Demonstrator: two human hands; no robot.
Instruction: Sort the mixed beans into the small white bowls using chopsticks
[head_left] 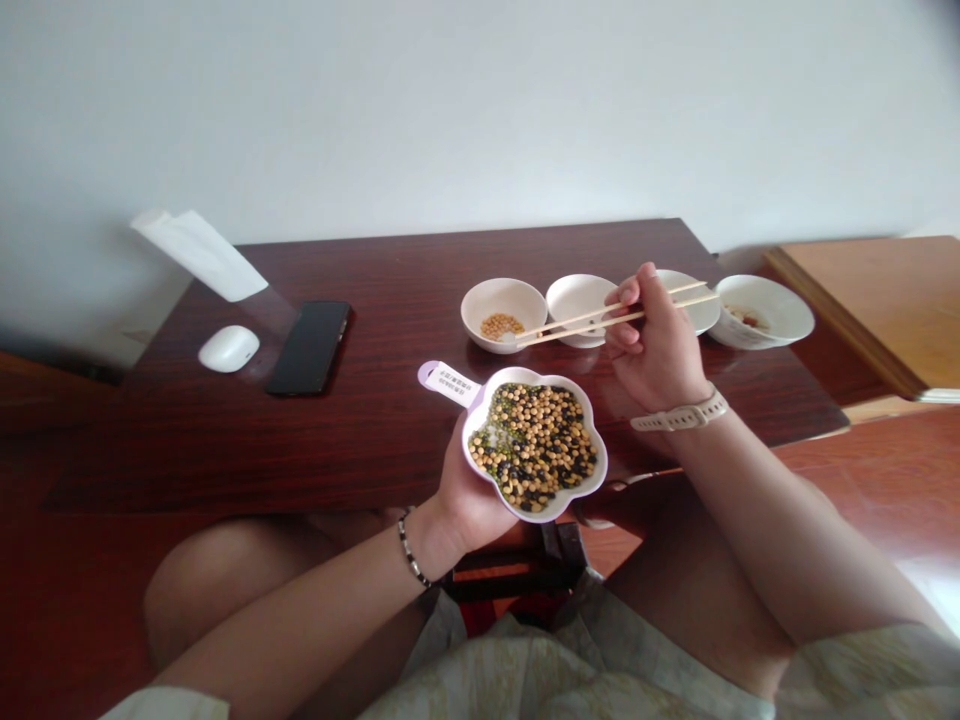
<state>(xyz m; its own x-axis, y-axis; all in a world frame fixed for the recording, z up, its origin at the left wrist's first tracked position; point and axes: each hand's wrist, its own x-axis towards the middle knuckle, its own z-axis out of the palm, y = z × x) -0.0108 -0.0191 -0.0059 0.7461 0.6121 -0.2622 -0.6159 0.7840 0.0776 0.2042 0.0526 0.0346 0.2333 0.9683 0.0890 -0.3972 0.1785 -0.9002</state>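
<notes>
While the flower-shaped bowl (534, 447) of mixed beans sits propped in the left hand (469, 490) just off the near edge of the table (375, 420), the real action is at the chopsticks (607, 320). Their tips hang over the leftmost small bowl (503, 313), the one with a little pile of tan beans in it, and I honestly can't tell if a bean is between the tips right now, too small to see.

My take on doing this bit well: keep the tips low over that bowl before easing off the pressure, so nothing bounces onto the wood. Round dry beans roll like crazy. Holding the big bowl near the row, like it is here, also keeps each trip short, which I'd guess helps a lot.

Hands: the right hand (652, 345) is curled around the upper part of the chopsticks, fingers pressed together in a normal pinch grip, a pale watch strap on the wrist. The left hand cups the flower bowl from below and behind, fingers wrapped under it, beaded bracelet at the wrist.

Further out, three more white bowls run to the right: an empty-looking second bowl (579, 300), a third (694, 300) partly behind the hand, and a fourth (765, 312) with something brownish. A phone (310, 346) and a white mouse (229, 348) lie over on the left.
</notes>
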